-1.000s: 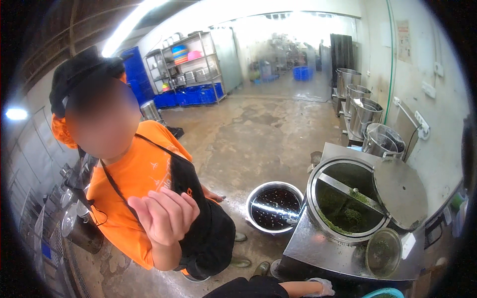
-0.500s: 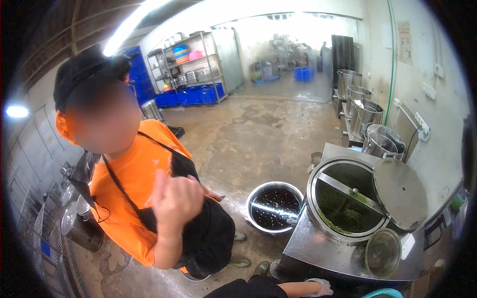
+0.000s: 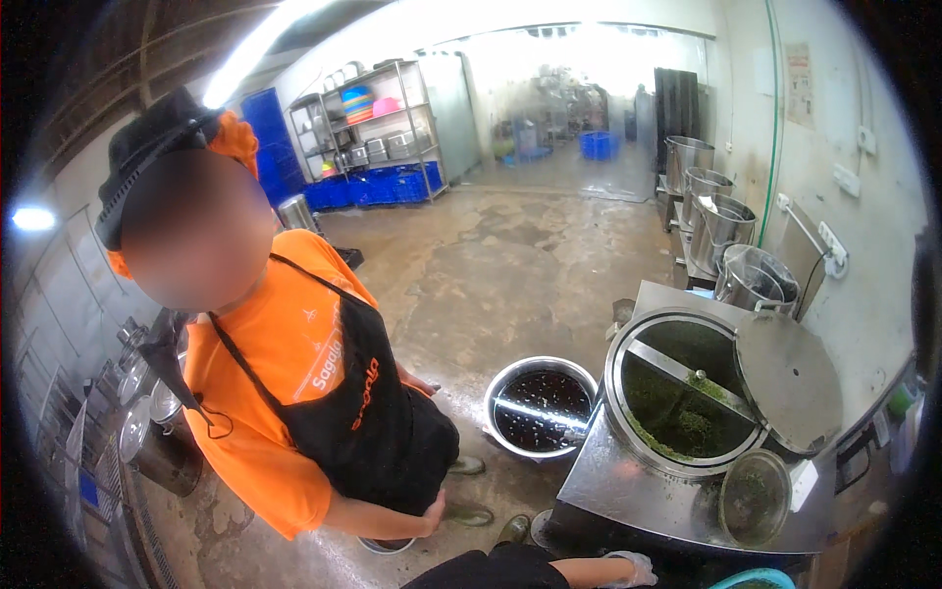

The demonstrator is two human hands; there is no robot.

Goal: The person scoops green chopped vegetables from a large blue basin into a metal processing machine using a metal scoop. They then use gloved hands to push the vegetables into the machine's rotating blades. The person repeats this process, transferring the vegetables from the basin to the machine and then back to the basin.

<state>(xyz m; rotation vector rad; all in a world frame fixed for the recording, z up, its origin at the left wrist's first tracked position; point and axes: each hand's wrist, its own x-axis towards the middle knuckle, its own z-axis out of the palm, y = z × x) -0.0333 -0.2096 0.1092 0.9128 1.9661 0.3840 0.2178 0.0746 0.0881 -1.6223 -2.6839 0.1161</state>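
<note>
Co-worker (image 3: 314, 393) in orange shirt and black apron stands left. Colander bowl (image 3: 541, 407) sits on the floor, middle. My gloved hand (image 3: 626, 567), near edge, rests against the steel machine (image 3: 638, 491); finger spread unclear. Round vat (image 3: 687, 398) of green leaves right, half-lidded.

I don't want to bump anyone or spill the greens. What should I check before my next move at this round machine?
1. Opening of the round machine free: ok, the lid covers only its right part.
2. Green material in the tub: ok, it shows under the crossbar.
3. Perforated bowl out of the way: ok, it stands upright on the floor beside the machine.
4. Co-worker clear: ok, the person stands apart to the left, beyond the bowl.
5. Gloved hand grip: cannot tell, it lies at the picture's lower edge.
6. Floor dry: not ok, it looks wet in patches.
</note>
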